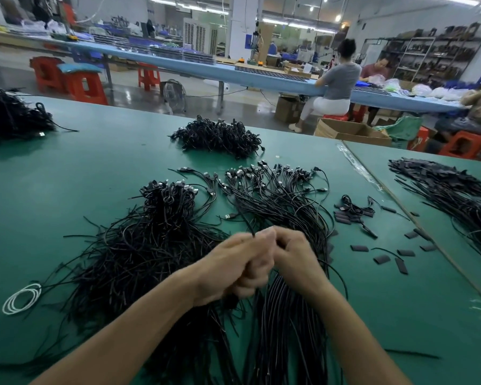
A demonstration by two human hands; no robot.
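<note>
forearms converge at centre: left hand (233, 270) and right hand (295, 254), fingers curled tight, pinch one black cable (246, 221) by its end. tangled pile (156, 245) at 9 o'clock looks handled; fanned cables (278, 198) at 12 and loose sleeves (359, 248) at 3 suggest much remains.

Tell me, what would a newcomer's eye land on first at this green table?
First, the sprawling heaps of thin black cables covering the middle of the green table mat, one of them fanned out with silver plugs in a row at its far end. Right in front, the left hand and right hand meet, pinching a single thin black cable. A small white coiled cord stands out alone at the left.
</note>
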